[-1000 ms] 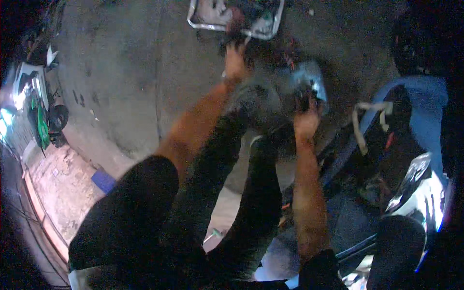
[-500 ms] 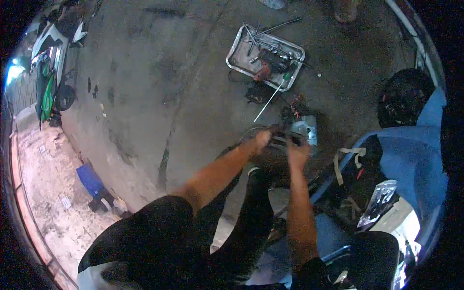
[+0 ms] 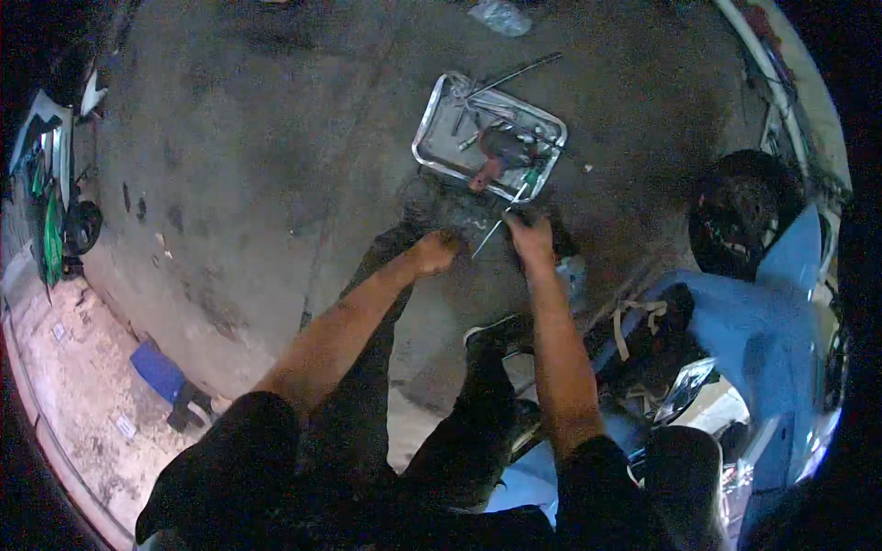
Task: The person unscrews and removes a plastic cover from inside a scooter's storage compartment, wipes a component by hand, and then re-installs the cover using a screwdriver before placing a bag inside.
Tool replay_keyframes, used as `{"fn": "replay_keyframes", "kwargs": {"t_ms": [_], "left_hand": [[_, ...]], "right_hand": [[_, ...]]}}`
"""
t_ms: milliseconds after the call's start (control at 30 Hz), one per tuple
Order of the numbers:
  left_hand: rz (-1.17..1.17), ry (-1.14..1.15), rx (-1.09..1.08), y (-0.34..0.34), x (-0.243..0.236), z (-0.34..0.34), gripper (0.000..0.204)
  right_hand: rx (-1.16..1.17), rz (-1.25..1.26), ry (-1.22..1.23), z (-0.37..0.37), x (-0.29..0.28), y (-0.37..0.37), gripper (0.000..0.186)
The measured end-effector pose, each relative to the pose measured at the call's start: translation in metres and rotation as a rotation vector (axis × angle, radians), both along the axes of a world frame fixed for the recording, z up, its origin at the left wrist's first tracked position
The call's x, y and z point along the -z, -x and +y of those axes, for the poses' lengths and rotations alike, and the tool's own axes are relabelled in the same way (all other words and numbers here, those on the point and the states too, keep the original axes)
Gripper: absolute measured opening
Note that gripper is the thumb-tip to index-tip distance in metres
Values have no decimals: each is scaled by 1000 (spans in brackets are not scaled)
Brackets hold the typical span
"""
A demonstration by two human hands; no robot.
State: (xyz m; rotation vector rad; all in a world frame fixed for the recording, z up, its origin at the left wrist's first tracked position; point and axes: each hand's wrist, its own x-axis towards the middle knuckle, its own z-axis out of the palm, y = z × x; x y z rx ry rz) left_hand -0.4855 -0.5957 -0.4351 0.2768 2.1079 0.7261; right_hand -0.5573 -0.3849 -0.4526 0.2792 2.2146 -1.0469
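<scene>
My left hand [image 3: 435, 253] is closed, its fingers curled, just short of the metal tray [image 3: 420, 138]. My right hand [image 3: 532, 241] is closed too, a little to the right at the tray's near edge. Dim light and blur hide what, if anything, is in either hand. A dark, blurred shape [image 3: 470, 217] lies between and beyond them; I cannot tell whether they touch it. Between the hands runs the pale shaft of a green-handled screwdriver [image 3: 530, 178] that sticks out over the tray rim. A red and dark power tool [image 3: 490, 172] lies in the tray.
On the right stands a blue motorbike body [image 3: 735, 308] with a dark wheel [image 3: 746, 216] beyond it. A long metal rod [image 3: 514, 73] juts over the tray's far side. A clear plastic bag [image 3: 502, 16] lies farther off. At left is a blue object [image 3: 156, 370] on pale ground.
Both hands have moved away from the motorbike side, left and forward to the tray, and are farther apart. The dark object with shiny bars between them no longer shows clearly. The view has shifted.
</scene>
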Motion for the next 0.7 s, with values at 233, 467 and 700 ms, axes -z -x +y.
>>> {"fn": "replay_keyframes", "kwargs": {"t_ms": [233,467,700], "left_hand": [[-59,-83,-598,-24,62,-172,35],[50,33,-810,-127,46,-289,20],[-97,189,-565,-199,28,-264,16]], "right_hand": [[-568,125,-680,-69,164,136,44],[-866,127,-648,-107,186,160,47],[-1109,-129,-553,-168,61,167,52]]}}
